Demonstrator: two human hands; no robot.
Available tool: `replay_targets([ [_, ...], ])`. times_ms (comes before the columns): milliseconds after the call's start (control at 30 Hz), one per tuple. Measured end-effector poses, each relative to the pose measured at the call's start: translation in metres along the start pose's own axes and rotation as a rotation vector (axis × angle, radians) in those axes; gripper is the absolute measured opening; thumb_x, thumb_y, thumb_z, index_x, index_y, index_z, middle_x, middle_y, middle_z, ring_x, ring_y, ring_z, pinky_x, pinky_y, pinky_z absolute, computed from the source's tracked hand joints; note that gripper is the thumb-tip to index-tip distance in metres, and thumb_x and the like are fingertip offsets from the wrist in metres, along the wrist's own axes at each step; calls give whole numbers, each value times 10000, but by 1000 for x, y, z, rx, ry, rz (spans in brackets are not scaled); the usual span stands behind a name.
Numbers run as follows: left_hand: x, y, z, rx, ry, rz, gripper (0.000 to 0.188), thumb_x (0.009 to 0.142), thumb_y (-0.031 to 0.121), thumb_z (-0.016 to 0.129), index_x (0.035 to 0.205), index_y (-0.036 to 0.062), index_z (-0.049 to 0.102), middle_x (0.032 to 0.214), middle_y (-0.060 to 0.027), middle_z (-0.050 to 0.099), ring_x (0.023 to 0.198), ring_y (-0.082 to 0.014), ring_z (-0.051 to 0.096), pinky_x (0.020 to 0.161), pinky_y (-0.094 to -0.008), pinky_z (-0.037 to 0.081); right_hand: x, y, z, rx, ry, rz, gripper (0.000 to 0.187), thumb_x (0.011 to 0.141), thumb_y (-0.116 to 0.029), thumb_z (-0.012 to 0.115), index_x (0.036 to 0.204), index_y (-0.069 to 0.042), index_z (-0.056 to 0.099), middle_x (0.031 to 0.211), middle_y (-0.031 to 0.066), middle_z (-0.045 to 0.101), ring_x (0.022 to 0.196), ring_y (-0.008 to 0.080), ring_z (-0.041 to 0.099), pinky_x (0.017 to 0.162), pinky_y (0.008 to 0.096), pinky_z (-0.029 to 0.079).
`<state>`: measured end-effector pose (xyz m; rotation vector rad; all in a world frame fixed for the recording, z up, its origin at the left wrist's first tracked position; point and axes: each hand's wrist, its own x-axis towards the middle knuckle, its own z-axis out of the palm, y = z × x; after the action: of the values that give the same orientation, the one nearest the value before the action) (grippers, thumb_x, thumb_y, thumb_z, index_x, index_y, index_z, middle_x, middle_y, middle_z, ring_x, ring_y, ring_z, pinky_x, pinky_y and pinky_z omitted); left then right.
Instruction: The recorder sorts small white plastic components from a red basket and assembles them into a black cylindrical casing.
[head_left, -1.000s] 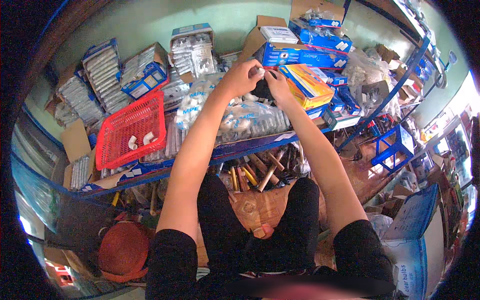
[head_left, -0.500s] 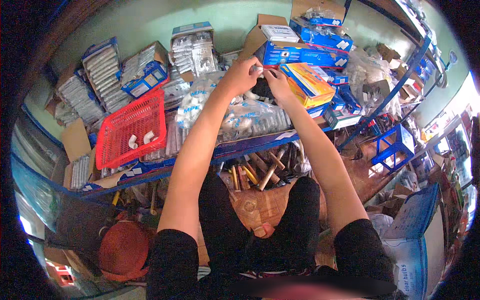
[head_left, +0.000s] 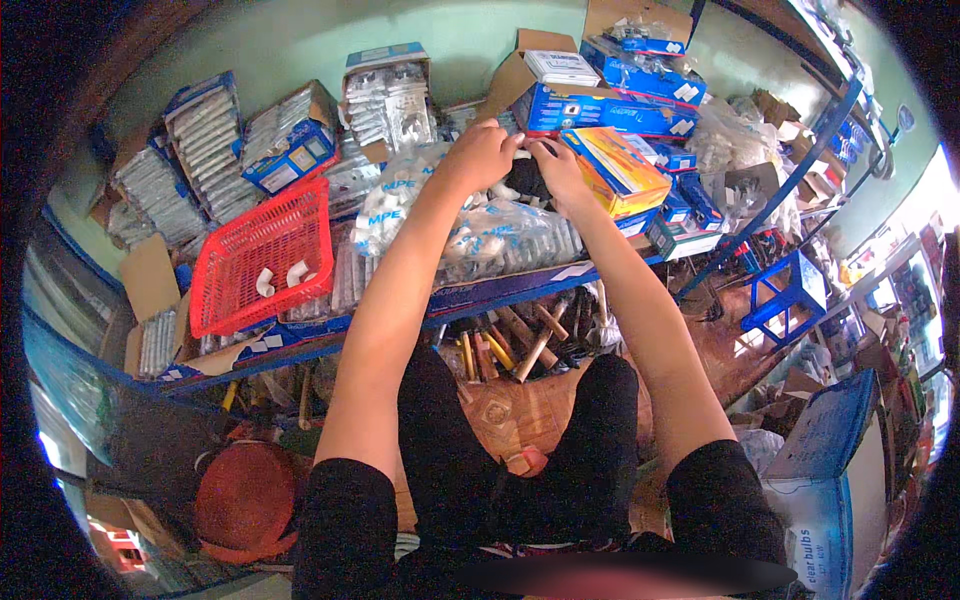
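Above an open clear plastic bag (head_left: 500,235) of white pipe fittings, my two hands are close together with fingertips nearly touching. My left hand (head_left: 482,157) is closed in a pinch, thumb against the fingers. My right hand (head_left: 556,172) has its fingers curled and pressed together as well. Whatever lies between the fingertips is too small and covered to name. Beneath them, a dark gap shows in the bag with some white fittings beside it. To the left, a red plastic basket (head_left: 212,290) holds two white elbow fittings (head_left: 297,273).
Boxes of wrapped white items (head_left: 205,135) line the back left of the shelf. Right of my hands stand a yellow-orange box (head_left: 620,170) and stacked blue boxes (head_left: 610,110). Hammers with wooden handles (head_left: 540,355) lie below the shelf. A blue stool (head_left: 790,295) stands at right.
My left hand has turned slightly, and the small white bit seen at its fingertips is now mostly covered. My right hand stays nearly in place.
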<state>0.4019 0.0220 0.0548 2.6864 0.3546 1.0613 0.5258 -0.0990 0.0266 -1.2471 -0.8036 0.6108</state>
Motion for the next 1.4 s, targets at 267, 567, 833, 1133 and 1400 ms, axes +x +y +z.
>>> replay_targets([
  [267,-1,7,-6,-223,10,75,360,977,337,694,911,-16,719,960,-216,670,921,-405,671,850,-468,538,15,14,-8,88,1,-18,302,1003,-265,636,1125,-8,738,986,48,715,864,146,652,779,312,519],
  [567,7,17,-8,-5,-178,-124,455,992,406,668,869,-31,700,884,-251,657,871,-425,664,789,-484,527,23,22,-15,-64,91,-77,300,1013,-251,621,1136,-8,744,983,56,715,872,163,659,807,314,518],
  [833,-2,18,-12,-300,-172,-105,244,967,240,712,1027,7,667,920,-168,712,875,-330,694,809,-424,546,12,15,-10,58,10,-25,319,1010,-265,608,1120,1,746,980,62,724,882,152,653,809,300,506],
  [1133,7,14,-30,-434,376,-36,221,952,146,700,1132,31,646,1021,-151,728,899,-270,711,811,-389,558,24,20,-5,-64,118,-84,382,982,-321,639,1151,7,738,1021,101,729,976,194,636,907,339,488],
  [1400,-76,41,-197,65,313,-153,244,933,174,738,1149,63,710,1074,-110,757,1010,-204,711,893,-341,534,15,10,-12,265,143,104,287,961,-279,649,1048,-28,757,935,76,702,827,158,635,770,321,505],
])
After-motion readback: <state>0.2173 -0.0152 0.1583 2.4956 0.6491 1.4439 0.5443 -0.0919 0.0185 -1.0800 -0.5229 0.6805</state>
